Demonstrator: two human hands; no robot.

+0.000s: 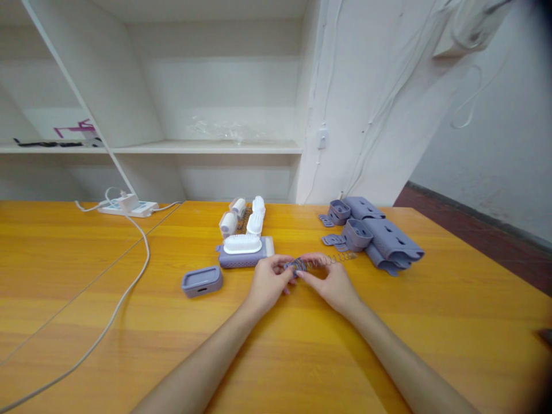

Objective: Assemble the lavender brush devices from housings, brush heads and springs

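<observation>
Over the middle of the table my left hand (272,278) and my right hand (330,283) meet at the fingertips. Between them is a small blue-grey plastic piece (296,265), pinched by my left fingers. A long metal coil spring (340,258) runs from that piece out to the right, and my right fingers close around its near end. Just beyond my left hand lies a purple-grey case (241,257) with a white bristled brush head (242,244) on top. Left of it sits a shallow purple-grey cover (202,281). The exact join of spring and piece is hidden by my fingers.
Behind the case stand white brush heads (255,221), white cylinders (228,223) and more springs (244,220). Purple-grey shells (390,238), cups (357,234) and flat plates (333,240) are grouped at the right. A power strip (128,207) and a white cable (144,253) lie left.
</observation>
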